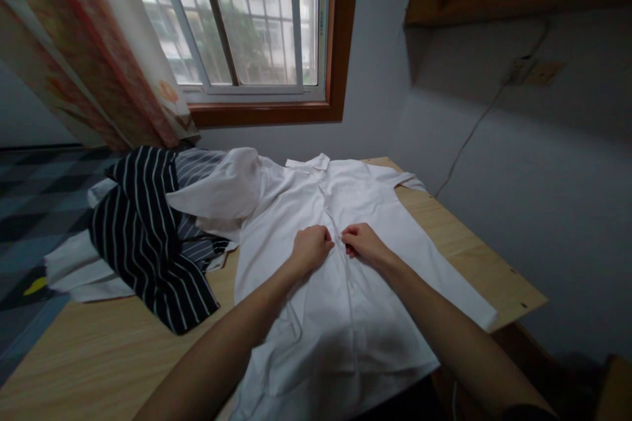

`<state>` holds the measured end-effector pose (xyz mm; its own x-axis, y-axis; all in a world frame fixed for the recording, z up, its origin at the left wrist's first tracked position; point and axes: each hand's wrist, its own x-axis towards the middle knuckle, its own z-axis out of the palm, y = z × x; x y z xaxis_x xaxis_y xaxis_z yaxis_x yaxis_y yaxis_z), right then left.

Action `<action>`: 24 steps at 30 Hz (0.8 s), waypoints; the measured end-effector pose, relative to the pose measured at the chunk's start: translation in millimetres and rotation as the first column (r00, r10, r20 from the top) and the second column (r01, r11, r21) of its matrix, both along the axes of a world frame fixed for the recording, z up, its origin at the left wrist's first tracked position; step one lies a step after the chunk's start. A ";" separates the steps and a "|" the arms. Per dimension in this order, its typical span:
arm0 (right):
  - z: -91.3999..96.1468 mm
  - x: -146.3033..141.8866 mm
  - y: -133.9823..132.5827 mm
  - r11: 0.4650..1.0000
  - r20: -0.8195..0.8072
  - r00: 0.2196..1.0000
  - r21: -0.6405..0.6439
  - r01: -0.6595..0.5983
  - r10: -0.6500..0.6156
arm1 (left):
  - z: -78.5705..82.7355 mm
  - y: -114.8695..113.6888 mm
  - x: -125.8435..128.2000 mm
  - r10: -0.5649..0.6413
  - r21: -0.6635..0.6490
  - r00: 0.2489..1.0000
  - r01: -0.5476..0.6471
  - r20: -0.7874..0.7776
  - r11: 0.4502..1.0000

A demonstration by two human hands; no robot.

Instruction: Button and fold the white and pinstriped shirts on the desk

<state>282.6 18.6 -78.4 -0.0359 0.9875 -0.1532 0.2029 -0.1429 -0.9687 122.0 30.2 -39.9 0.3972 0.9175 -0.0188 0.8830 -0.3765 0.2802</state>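
Note:
A white button-up shirt [375,204] lies spread front side up, its collar toward the window and its hem toward me. My left hand [313,247] pinches the front placket from the left, around mid-chest. Just across from it, my right hand [364,241] pinches the placket's other side, fingertips curled in. A small gap separates the two hands. Any button between the fingers is too small to make out. One sleeve stretches down the right side of the shirt; the other is bunched at the upper left.
Beneath the shirt is a light wooden table [469,243]. At its left lies a pile with a black striped garment [143,230] and other white and grey clothes. A checkered bedspread [29,210] adjoins on the left. A cord [469,135] hangs along the right wall.

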 end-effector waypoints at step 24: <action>9.0 -8.7 -17.3 0.988 0.118 0.990 0.142 0.058 -0.075 | -0.4 10.6 -2.8 0.026 -0.224 0.938 0.056 0.346 0.973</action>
